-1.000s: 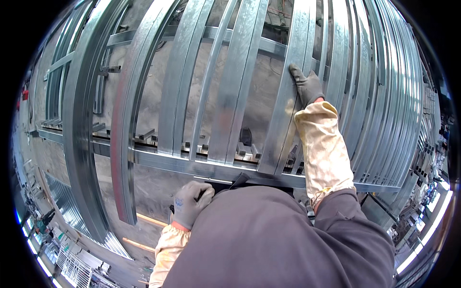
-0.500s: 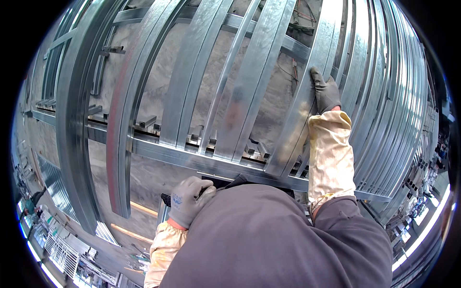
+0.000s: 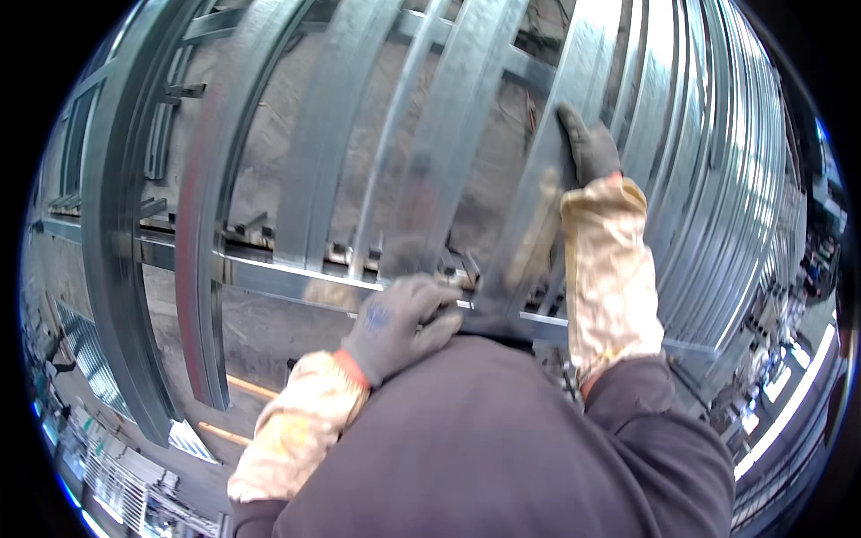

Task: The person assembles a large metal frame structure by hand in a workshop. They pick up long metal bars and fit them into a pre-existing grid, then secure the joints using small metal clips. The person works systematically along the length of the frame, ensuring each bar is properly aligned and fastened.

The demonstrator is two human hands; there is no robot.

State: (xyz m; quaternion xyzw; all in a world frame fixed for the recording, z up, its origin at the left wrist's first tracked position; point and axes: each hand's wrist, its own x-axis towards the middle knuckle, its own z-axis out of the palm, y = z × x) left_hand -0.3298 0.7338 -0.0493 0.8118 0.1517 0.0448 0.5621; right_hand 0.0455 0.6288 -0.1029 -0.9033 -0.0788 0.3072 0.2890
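Basically, everything looks laid out and nothing's off the frame. The broad galvanized steel channel (image 3: 578, 72) under the grey-gloved right hand (image 3: 592, 148) lies lengthwise across the silver front rail (image 3: 269, 280), its near end by the rail. That hand has its thumb along the channel's edge, but I can't tell if the fingers are hooked around it. The grey-gloved left hand (image 3: 404, 327) is loosely bent with a gap between thumb and fingers, nothing visible in it, right by the rail; too blurry to say if it's touching. As for progress, I'd call the left part spaced, with gaps showing floor, while the silver metal strips (image 3: 726, 179) on the right sit tightly side by side. The red-streaked steel channel (image 3: 202, 197) juts past the rail, so that one looks unaligned.
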